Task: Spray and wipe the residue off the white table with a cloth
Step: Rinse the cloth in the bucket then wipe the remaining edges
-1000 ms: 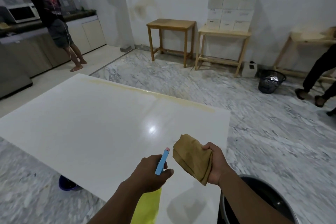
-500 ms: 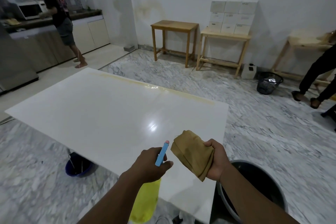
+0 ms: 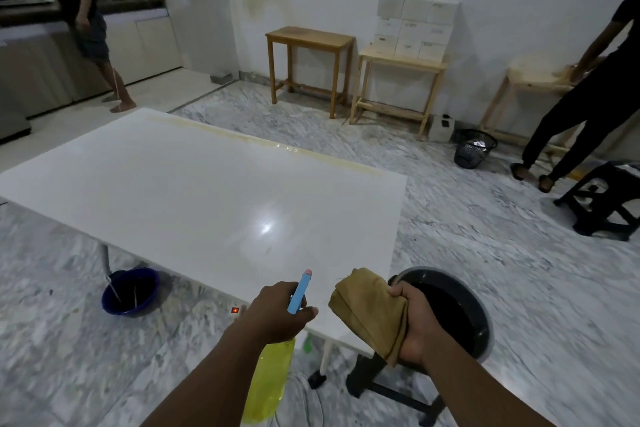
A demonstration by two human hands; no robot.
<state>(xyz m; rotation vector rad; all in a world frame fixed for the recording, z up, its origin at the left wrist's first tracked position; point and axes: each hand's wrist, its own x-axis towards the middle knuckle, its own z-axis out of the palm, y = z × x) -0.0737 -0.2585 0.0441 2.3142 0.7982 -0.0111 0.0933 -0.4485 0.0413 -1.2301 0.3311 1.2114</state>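
The white table (image 3: 194, 191) fills the middle of the view, with a yellowish streak of residue (image 3: 277, 146) along its far edge. My left hand (image 3: 277, 314) grips a spray bottle (image 3: 268, 381) with a yellow body and a blue nozzle pointing at the table, held just off the near corner. My right hand (image 3: 415, 326) holds a folded tan cloth (image 3: 370, 312) beside it, above the table's near right corner.
A black bucket (image 3: 460, 308) on a dark stool sits under my right hand. A blue basin (image 3: 131, 291) lies on the floor under the table. Wooden side tables (image 3: 308, 38), stacked boxes (image 3: 415, 28), a mesh bin (image 3: 474, 147), a black stool (image 3: 602, 198) and two other people stand around.
The view has pulled back from the table, so both hands now sit off its near corner rather than over it. Bottle and cloth stay held. The person at the right came further into view.
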